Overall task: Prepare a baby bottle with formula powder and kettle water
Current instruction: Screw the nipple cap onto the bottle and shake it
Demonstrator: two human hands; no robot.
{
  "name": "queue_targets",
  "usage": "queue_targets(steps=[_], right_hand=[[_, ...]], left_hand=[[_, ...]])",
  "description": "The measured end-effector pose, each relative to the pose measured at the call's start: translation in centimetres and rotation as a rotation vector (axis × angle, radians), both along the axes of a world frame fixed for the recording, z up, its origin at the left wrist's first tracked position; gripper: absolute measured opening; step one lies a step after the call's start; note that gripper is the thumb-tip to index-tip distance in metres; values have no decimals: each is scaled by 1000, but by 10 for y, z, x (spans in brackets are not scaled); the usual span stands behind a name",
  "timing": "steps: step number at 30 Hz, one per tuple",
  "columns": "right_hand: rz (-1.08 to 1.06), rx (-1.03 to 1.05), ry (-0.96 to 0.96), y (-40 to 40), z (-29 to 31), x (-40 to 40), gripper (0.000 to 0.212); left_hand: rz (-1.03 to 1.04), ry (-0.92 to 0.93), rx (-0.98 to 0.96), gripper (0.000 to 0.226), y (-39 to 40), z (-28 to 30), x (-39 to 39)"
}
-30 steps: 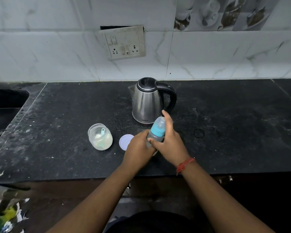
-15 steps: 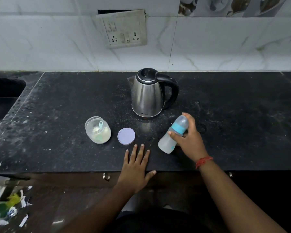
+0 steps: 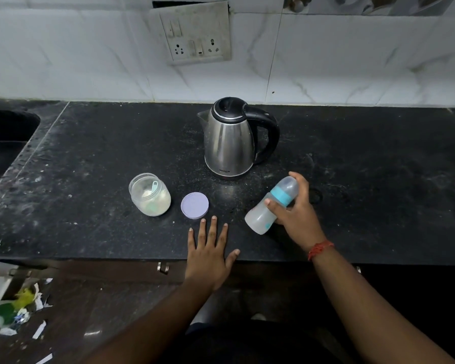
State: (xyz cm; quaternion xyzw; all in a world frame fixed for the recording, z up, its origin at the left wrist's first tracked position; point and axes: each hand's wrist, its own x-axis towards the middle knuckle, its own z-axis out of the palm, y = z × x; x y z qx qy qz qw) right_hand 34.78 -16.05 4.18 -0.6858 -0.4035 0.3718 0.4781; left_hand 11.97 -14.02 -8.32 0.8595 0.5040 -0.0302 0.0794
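My right hand (image 3: 296, 215) grips the baby bottle (image 3: 269, 206), which is capped, has a blue collar and leans to the right with milky liquid inside, just above the black counter (image 3: 90, 179). My left hand (image 3: 209, 248) lies flat on the counter's front edge with its fingers spread. A steel kettle (image 3: 230, 143) with a black handle stands behind the bottle. Left of it sits an open jar of formula powder (image 3: 150, 195) with a small blue scoop inside. The jar's lilac lid (image 3: 195, 205) lies flat between jar and bottle.
A sink (image 3: 5, 143) is sunk into the counter at the far left. A socket plate (image 3: 197, 35) hangs on the tiled wall behind the kettle. Scraps of paper and litter (image 3: 19, 311) lie on the floor at lower left.
One second ago both hands held the bottle in front of the kettle. My left hand let go and came down flat on the counter; my right hand carried the bottle to the right and tilted it.
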Motion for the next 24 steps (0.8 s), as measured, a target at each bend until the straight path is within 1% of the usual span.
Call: queue_targets(steps=[3,5,6,7,8,10,11,12,14,15,17,18,20,21,22,24], right_hand=[[13,6,78,-1,6,8,74],[-130,70,144,-1,9,12,71],[-216,106,163,-1,8,14,70],[-255,121,157,-1,8,13,71],[-204,109,114,-2,10,12,72],[60,42,-10,-2,8,9,74],[84,34,-3,-3,8,9,73],[6,57,55,-3,9,10,70],[-226,110,225,-4,7,12,64],[-235,109,258,-5,7,11,64],[-86,56,219,-9,1,8,66],[-91,60,221,-12,-2,8,65],[-266,122,337,-14,-4,8,61],[-301,124,382,-16,-6,8,60],[-250,96,383,-16,-6,6,60],[-42,23,327,-17,-7,0,64]], left_hand=[[0,-2,9,76,0,-1,0],[2,-3,13,76,-1,-1,0],[4,-3,15,76,-1,-1,1],[4,-1,16,76,-1,-1,1],[4,-1,16,76,-1,-1,1],[0,-9,18,76,-1,-2,0],[-4,-8,18,76,-1,-2,0],[-4,-8,18,77,-1,-2,0],[-3,-8,27,77,-1,-2,1],[-2,-5,27,78,-1,-2,1],[-4,-6,18,79,0,-2,0],[-6,-8,19,79,0,-2,0],[-3,-8,17,79,1,-2,0],[-2,-11,14,80,1,-3,0],[-1,-15,12,79,1,-3,0],[5,-14,9,78,1,-2,0]])
